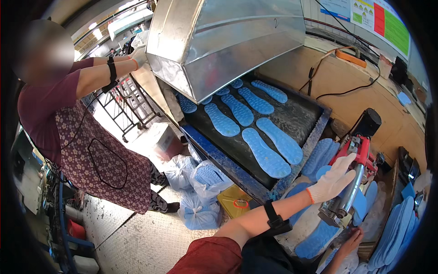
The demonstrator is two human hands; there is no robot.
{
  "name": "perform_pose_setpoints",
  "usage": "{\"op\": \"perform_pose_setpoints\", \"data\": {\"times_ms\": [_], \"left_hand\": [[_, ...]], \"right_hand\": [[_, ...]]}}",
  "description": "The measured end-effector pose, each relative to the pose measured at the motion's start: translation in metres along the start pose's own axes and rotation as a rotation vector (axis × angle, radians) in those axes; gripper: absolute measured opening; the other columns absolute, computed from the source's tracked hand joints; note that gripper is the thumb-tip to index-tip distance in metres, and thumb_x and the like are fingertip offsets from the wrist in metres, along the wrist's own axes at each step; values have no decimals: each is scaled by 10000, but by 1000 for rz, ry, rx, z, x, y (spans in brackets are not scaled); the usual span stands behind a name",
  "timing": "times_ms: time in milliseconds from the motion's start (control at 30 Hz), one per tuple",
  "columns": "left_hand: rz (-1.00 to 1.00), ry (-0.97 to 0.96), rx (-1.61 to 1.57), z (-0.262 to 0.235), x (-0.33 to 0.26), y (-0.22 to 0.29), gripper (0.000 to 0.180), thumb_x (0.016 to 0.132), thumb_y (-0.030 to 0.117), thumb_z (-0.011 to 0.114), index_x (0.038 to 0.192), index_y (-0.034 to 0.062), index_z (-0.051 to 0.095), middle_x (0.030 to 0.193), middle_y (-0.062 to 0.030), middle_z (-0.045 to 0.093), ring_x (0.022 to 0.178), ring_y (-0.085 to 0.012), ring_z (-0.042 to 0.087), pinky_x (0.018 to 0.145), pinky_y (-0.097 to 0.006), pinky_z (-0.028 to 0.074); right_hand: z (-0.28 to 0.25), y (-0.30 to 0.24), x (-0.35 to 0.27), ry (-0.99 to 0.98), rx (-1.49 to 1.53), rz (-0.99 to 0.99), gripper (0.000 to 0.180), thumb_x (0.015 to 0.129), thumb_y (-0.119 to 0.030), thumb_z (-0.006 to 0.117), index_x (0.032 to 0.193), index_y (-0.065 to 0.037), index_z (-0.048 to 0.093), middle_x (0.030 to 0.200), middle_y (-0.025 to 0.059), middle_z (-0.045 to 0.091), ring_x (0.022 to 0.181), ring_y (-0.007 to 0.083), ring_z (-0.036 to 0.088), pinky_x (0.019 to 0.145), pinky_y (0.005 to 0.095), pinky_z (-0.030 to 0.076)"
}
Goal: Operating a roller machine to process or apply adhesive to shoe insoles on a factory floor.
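Note:
My left hand (332, 181), in a white glove with an orange cuff, has its fingers stretched out and the thumb apart. It lies beside the shiny metal cylinder (352, 194) of a small red-and-metal machine (360, 153); whether it touches is hard to tell. Lower down is my bare right hand (350, 243), its fingers drawn together near the machine's base; what they hold, if anything, is hidden. A blue insole (317, 240) lies to the left of that hand. More blue insoles (365, 201) are partly hidden behind the machine.
Several blue insoles (266, 153) lie on a dark, blue-edged conveyor belt (301, 105) under a metal hood (228, 45). A co-worker in a flowered apron (91, 146) reaches to the hood's left side. Plastic bags (199, 210) stand on the floor. Insoles are stacked (393, 233) at far right.

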State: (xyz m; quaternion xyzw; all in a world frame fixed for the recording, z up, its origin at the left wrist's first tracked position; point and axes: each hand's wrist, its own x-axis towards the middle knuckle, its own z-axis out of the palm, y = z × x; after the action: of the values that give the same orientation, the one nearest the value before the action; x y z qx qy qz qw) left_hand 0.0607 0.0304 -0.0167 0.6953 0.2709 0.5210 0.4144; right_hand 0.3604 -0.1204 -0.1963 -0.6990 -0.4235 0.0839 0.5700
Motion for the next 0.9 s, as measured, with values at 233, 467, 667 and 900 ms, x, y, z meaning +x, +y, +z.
{"op": "perform_pose_setpoints", "data": {"times_ms": [233, 467, 667, 900], "left_hand": [[-158, -66, 140, -16, 9, -46, 382, 1017, 199, 450, 1351, 16, 432, 1204, -199, 505, 1073, -325, 547, 968, -390, 426], [-513, -70, -594, -29, -55, -51, 609, 1079, 426, 283, 1542, 40, 199, 1417, -183, 426, 1327, -261, 422, 1131, -390, 327], [-485, -75, -249, -44, -92, -23, 596, 1091, 410, 248, 1474, -34, 354, 1462, -130, 447, 1352, -187, 408, 1135, -302, 307], [-829, 293, -911, -81, -90, 7, 609, 1053, 480, 315, 1372, -3, 503, 1270, -98, 614, 1118, -199, 593, 998, -322, 455]], "right_hand": [[26, -37, -34, -181, 21, 182, 347, 1057, -366, 428, 1180, -72, 566, 901, 17, 552, 797, 126, 509, 693, 271, 449], [36, -60, -63, -444, 96, 213, 234, 1052, -183, 428, 1197, -29, 527, 816, 50, 607, 712, 122, 568, 673, 272, 472], [79, -59, -66, -737, 158, 294, 204, 953, -179, 571, 1013, -7, 663, 923, 151, 680, 801, 219, 644, 730, 371, 507], [158, -76, -87, -636, -241, -179, 460, 829, -312, 739, 1101, 42, 626, 960, 242, 653, 898, 439, 622, 814, 518, 480]]}}
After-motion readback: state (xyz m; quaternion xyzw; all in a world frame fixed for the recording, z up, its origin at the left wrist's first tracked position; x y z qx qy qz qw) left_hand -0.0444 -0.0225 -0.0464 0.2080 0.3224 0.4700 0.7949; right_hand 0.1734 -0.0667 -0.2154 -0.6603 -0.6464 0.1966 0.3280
